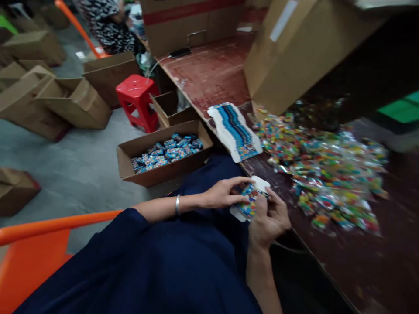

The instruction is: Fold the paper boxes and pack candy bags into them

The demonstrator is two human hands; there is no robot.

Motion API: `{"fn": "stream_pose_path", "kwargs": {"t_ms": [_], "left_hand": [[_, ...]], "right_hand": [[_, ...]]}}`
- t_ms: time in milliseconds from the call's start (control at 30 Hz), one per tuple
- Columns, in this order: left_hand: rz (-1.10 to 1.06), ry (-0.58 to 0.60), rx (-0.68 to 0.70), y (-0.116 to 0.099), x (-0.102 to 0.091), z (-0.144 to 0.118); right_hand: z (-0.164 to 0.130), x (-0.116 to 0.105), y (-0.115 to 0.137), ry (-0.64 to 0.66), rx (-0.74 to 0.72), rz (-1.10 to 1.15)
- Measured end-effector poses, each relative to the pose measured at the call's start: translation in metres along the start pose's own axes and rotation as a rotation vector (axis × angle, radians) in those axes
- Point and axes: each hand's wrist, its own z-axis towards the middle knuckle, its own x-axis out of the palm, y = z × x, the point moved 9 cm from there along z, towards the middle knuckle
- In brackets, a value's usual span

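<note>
Between my two hands, above my lap, is a small printed carton (249, 198) in blue and bright colours, with white end flaps sticking out. My left hand (224, 192) grips it from the left, thumb and fingers on its edges. On the other side my right hand (270, 216) pinches it near the upper flap. A fanned stack of flat cartons (234, 126) lies on the table edge just beyond. To its right spreads a heap of small clear packets (334, 170) with colourful contents, perhaps sweets.
A long cardboard box (163, 170) holding many small blue packs stands left of the table (216, 69). A red stool (135, 98) and several cardboard boxes (77, 102) are on the floor. A large tilted box (288, 52) stands on the table. Another person (108, 26) is at upper left.
</note>
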Motion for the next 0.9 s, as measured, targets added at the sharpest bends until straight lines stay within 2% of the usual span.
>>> {"fn": "stream_pose_path", "kwargs": {"t_ms": [133, 233, 367, 433, 500, 633, 733, 900], "left_hand": [[-0.004, 0.056, 0.046, 0.002, -0.001, 0.002], [0.019, 0.01, 0.041, 0.003, -0.002, 0.001], [-0.083, -0.064, 0.019, 0.005, -0.008, 0.001], [-0.106, -0.042, 0.016, 0.002, -0.008, 0.0], [-0.057, -0.016, 0.019, -0.005, -0.01, -0.003], [0.034, 0.051, -0.013, -0.018, -0.013, -0.004], [0.049, 0.116, -0.046, -0.02, -0.01, -0.002], [-0.001, 0.155, -0.103, -0.019, -0.003, -0.002]], "right_hand": [[0.002, 0.0, -0.004, 0.03, -0.01, -0.049], [0.003, 0.002, 0.009, 0.045, -0.083, -0.041], [0.007, 0.004, 0.016, -0.006, -0.078, 0.123], [0.012, 0.01, 0.016, 0.053, -0.068, 0.175], [0.017, 0.018, 0.014, 0.172, -0.034, 0.173], [0.023, 0.026, 0.001, 0.387, 0.152, 0.126], [0.028, 0.024, -0.005, 0.433, 0.234, 0.122], [0.032, 0.023, -0.012, 0.467, 0.302, 0.147]]}}
